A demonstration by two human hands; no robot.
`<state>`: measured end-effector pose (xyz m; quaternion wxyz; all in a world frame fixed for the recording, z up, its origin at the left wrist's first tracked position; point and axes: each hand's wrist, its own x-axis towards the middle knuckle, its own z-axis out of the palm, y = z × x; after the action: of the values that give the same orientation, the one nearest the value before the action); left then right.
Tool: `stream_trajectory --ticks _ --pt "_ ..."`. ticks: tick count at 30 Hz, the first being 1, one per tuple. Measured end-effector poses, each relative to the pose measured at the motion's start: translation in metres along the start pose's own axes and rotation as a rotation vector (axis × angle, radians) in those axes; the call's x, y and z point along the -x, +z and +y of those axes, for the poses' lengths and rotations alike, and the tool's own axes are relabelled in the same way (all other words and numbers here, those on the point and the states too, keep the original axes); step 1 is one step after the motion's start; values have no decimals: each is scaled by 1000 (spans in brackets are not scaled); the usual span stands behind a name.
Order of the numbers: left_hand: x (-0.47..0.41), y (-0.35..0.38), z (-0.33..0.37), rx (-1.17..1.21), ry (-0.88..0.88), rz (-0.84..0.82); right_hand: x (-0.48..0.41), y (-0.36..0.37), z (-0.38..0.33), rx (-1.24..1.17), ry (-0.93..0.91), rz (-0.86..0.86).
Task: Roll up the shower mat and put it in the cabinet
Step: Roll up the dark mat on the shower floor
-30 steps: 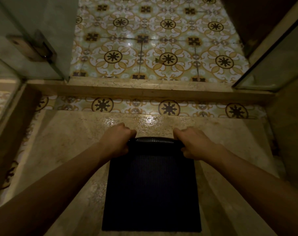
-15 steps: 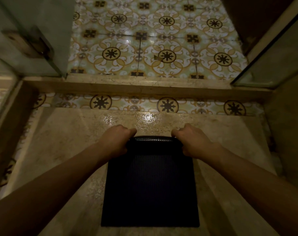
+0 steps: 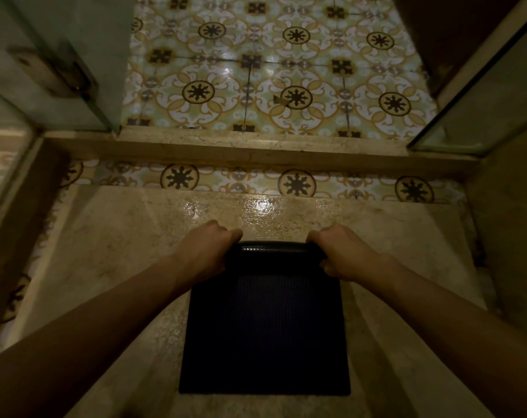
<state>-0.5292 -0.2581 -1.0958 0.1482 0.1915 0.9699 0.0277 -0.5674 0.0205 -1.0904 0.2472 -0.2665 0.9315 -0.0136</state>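
Note:
A dark ribbed shower mat (image 3: 265, 333) lies flat on the wet beige stone shower floor in the lower middle of the head view. Its far edge is curled into a tight roll (image 3: 271, 248) that runs left to right. My left hand (image 3: 206, 251) is closed over the left end of that roll. At the right end, my right hand (image 3: 340, 253) grips it the same way. Both forearms reach in from the bottom corners. No cabinet is in view.
A raised stone kerb (image 3: 256, 149) crosses the view beyond the mat, with patterned floor tiles (image 3: 271, 70) past it. A glass door with a metal hinge (image 3: 60, 73) stands at the left and a glass panel (image 3: 482, 110) at the right. A stone wall (image 3: 506, 236) closes in the right side.
The roll at the mat's far edge has grown slightly thicker and my hands have shifted a little toward me with it. The view has tilted a bit.

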Motion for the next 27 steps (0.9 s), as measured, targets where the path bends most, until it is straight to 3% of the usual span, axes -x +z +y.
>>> stream_trajectory --ticks 6,15,20,27 --pt "0 -10 2 -61 17 -132 4 -1 1 -31 -3 -60" --pt "5 -4 6 -49 38 -54 11 -1 -5 -8 -32 35" --pt "4 -10 2 98 12 -205 11 -4 -2 -69 -36 -59" --pt "7 -6 10 26 12 -105 12 1 -2 -77 -10 1"
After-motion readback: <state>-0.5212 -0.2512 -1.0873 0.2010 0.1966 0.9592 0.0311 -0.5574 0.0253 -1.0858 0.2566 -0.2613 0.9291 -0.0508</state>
